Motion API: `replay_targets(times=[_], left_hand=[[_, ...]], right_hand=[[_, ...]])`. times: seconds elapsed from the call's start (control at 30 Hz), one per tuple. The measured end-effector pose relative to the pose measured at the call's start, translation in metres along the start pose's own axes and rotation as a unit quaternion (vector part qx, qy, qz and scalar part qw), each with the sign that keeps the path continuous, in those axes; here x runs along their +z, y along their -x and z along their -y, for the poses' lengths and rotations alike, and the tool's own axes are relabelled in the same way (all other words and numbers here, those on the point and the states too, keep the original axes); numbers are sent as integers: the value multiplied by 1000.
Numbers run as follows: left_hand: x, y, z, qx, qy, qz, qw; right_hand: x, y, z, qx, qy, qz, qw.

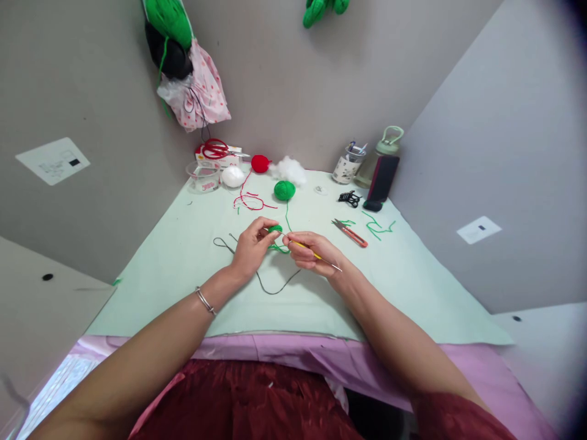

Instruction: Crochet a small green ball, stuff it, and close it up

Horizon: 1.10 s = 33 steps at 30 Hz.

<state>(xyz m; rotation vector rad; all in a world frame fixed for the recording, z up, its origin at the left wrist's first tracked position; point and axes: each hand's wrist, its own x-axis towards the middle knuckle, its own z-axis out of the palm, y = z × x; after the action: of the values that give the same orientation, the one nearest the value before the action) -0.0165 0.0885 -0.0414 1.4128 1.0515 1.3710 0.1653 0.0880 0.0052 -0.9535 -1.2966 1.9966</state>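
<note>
Between the fingers of my left hand point(251, 245) is a small green crochet piece point(275, 228), partly hidden by the thumb and fingertips. My right hand point(316, 252) is closed around a crochet hook point(306, 246) with a yellow grip; its metal tip meets the green piece and its other end sticks out past the palm. A green yarn ball point(284, 190) sits just beyond the hands, its strand running down toward them. Loose green yarn hangs below the fingers. A dark cord point(275, 292) lies curved on the table under both hands.
Orange thread snips point(350, 233) and green yarn scraps point(378, 227) lie to the right. Farther back stand a red yarn ball point(260, 163), white stuffing point(288, 170), a plastic tub point(203, 178), red-handled scissors point(215, 149), a pen cup point(347, 168), a phone point(383, 178) and a bottle point(389, 145).
</note>
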Motion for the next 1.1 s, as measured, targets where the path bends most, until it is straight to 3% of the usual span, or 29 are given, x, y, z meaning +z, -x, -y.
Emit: replay_targets(times=[0.17,0.33,0.47,0.57,0.7,0.87,0.93,1.0,1.1], left_hand=[[1,-1,-7,-5,21,27,999],[0,-5,-11,-29,55,55,997],[-4,-7,-13,-38,71,52,995],[-5,-8,-14,-22,70,25,997],[-5,-11,-10,8,52,-42,998],[-11,-18,-1,-11,64,-70,995],[-12,-19,-1,-31,83,-48,995],[-10,-17,-2,-48,102,-23,993],[-4,-11,-6,-57,122,-4,991]], right_hand=[[13,5,-2,-57,79,-58,994],[32,8,-11,-130,169,-142,967],[36,7,-13,-143,186,-151,960],[30,4,-8,-117,162,-100,975],[22,4,-3,-47,102,23,993],[31,10,-9,44,76,194,977],[34,11,-10,11,54,160,986],[31,10,-8,-63,31,58,996],[21,3,-6,-147,17,-79,986]])
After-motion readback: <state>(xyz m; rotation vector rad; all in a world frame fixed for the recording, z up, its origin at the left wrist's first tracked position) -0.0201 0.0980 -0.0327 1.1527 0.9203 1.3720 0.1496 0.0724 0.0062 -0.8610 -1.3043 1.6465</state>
